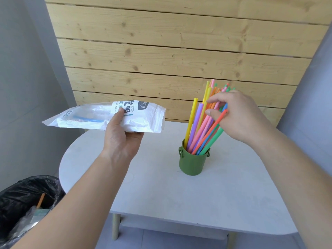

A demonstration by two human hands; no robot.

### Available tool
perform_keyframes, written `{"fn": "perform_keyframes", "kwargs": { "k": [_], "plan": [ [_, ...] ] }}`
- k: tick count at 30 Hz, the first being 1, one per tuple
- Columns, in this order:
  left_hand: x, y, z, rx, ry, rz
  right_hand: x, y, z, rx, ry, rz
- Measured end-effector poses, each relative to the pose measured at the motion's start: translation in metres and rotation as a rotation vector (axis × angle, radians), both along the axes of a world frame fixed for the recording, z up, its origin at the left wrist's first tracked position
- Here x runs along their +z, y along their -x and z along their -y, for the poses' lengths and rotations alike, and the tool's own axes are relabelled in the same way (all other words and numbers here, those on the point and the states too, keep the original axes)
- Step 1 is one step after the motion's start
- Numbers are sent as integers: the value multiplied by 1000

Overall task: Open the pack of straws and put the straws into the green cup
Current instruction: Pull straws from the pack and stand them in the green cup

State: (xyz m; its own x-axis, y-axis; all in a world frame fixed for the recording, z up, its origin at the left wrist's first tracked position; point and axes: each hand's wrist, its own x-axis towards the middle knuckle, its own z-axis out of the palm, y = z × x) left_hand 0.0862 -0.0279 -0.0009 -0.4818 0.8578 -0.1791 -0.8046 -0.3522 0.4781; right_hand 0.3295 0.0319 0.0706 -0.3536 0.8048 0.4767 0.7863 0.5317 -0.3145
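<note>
Pack (106, 116) is open along its right edge, held level above the left end of the white table (161, 186) in our left hand (122, 139) — thumb clamped on top, fingers underneath. Through the clear window we see at least one blue straw (88, 119) and some pale ones inside; the exact count cannot be read.

Green cup (193, 161) stands upright on the table, right of centre. A large bundle of coloured straws (204, 126) sits in it, fanned and leaning toward the right. Our right hand (239, 115) is at the upper part of the bundle, fingers loosely curled and touching the straws; whether it grips them or is letting go we cannot tell.

Judgement on progress: opening done, most straws transferred — a few remain in the pack. Left to do: take out the remainder and drop them in the cup.

Bin with black liner (27, 200) stands at floor level, lower left.
</note>
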Motion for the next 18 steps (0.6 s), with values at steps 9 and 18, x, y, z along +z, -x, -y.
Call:
{"fn": "perform_keyframes", "kwargs": {
  "k": [9, 18],
  "plan": [
    [5, -3, 3, -8, -14, 8, 24, -19, 1, 4, -35, -485],
    [19, -8, 9, -48, -116, -99, 44, 28, 80, 184, 317, -767]
  ]
}}
